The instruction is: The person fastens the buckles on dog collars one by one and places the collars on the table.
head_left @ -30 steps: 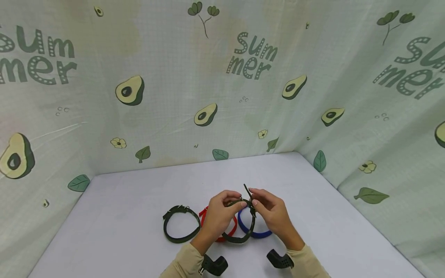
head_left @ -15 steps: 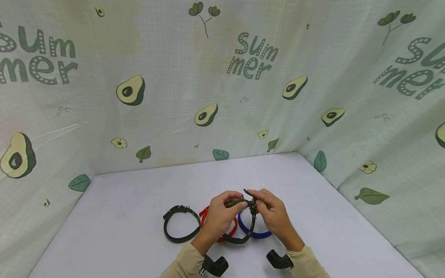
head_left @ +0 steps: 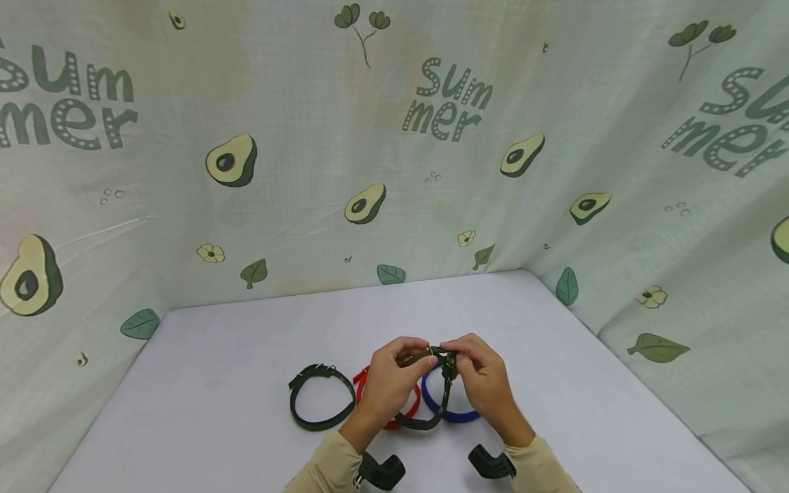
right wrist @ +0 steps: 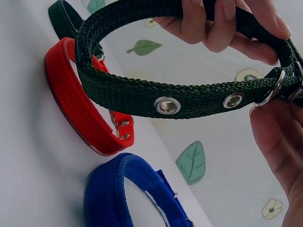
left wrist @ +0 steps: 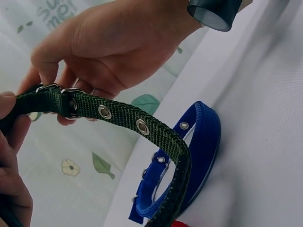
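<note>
Head view, read from left to right: a closed dark green collar (head_left: 322,397) lies on the pale surface (head_left: 216,383), then a red collar (head_left: 407,409), then the left hand (head_left: 390,381), the right hand (head_left: 482,378) and a blue collar (head_left: 453,411) behind them. Both hands hold a second dark green collar (head_left: 431,390) lifted above the surface, between them and equally near to each. Its loop hangs down toward the red and blue collars, and its metal buckle (left wrist: 59,100) sits at the top, where the fingertips meet. Left-hand fingers (right wrist: 208,23) curl round the strap beside the buckle; right-hand fingers (left wrist: 52,56) pinch at the buckle itself. The strap runs out from the buckle roughly level, then curves down. It is woven webbing, set with a row of silver eyelets (right wrist: 166,105).
</note>
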